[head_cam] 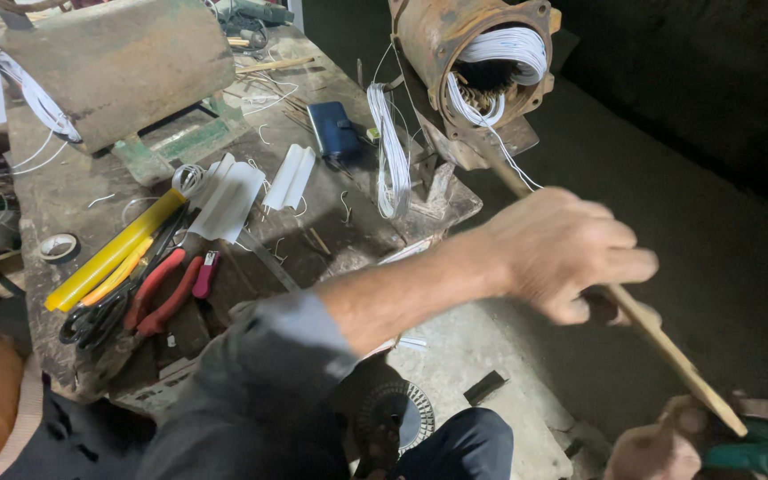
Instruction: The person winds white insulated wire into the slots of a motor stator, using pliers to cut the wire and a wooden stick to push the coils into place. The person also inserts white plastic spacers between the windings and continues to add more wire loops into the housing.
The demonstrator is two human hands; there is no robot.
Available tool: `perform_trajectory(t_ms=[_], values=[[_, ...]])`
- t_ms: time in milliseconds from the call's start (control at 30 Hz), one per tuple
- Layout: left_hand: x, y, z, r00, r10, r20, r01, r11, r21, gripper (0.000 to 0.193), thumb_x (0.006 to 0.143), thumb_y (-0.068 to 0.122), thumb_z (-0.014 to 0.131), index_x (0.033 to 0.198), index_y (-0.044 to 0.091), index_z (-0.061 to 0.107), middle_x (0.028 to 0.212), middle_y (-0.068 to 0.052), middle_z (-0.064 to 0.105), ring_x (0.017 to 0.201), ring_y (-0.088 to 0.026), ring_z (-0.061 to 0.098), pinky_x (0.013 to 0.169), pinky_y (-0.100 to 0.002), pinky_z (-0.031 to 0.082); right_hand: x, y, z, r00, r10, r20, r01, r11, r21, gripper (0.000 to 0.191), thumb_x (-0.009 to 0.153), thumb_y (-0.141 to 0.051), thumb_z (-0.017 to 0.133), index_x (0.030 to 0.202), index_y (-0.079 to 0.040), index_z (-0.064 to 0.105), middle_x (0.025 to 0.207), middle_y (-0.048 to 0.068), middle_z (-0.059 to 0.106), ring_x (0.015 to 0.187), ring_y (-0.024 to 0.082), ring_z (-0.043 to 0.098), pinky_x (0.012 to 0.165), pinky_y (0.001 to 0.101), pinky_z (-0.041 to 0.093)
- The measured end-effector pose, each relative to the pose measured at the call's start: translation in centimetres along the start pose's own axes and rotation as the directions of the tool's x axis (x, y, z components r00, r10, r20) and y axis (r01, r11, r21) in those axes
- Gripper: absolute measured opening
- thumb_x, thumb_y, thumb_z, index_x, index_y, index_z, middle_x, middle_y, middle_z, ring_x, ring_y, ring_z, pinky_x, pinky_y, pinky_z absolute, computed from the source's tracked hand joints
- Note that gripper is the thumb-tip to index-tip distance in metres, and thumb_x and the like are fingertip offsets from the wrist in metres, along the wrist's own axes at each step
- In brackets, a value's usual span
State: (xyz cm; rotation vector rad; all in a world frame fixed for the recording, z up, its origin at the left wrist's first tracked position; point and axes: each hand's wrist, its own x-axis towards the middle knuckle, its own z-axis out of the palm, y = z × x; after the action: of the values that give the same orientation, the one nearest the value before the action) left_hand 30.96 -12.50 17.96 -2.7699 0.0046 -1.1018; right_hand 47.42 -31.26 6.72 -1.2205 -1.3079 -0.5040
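Hands: left (571,253) grips wooden stick (668,347), right (660,449) unclear, beside cluttered workbench (73,191).

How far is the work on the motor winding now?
Done: white wire coils already sit inside the rusty motor housing. In hand: the left hand holds a wooden stick that points into the housing. Left: loose wire ends hang outside, untied.

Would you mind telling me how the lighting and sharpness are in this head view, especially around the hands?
Head view: light falls on the bench and motor, while the floor at right drops into deep shadow; the left hand on the stick is motion-blurred; the right hand at the bottom edge is soft and cut off; the pliers look sharp.
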Motion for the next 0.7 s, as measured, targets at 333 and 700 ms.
perform_trajectory(t_ms=[333, 700], values=[[1.6, -4.2, 0.9, 0.981, -0.005, -0.194, 0.017, 0.998, 0.061, 0.038, 0.06, 0.018, 0.083, 0.09, 0.018, 0.059, 0.07, 0.004, 0.066, 0.071, -0.021, 0.072, 0.055, -0.039, 0.054, 0.7, 1.5, 0.3, 0.993, -0.103, -0.05, 0.103, 0.995, -0.007, 0.058, 0.106, -0.011, 0.07, 0.15, -0.014, 0.032, 0.118, 0.008, 0.061, 0.093, 0.017, 0.068, 0.078, 0.0284, 0.058], [1.5, -5.1, 0.0, 0.974, 0.004, -0.227, 0.004, 0.999, 0.034, 0.032, 0.072, 0.022, 0.088, 0.084, 0.016, 0.058, 0.067, 0.001, 0.065, 0.068, -0.023, 0.071, 0.056, -0.041, 0.054, 1.0, 0.7, 1.7, 0.991, -0.123, -0.053, 0.123, 0.992, 0.002, 0.058, 0.103, -0.013, 0.071, 0.147, -0.011, 0.035, 0.117, 0.009, 0.061, 0.092, 0.019, 0.067, 0.076, 0.0303, 0.057]])
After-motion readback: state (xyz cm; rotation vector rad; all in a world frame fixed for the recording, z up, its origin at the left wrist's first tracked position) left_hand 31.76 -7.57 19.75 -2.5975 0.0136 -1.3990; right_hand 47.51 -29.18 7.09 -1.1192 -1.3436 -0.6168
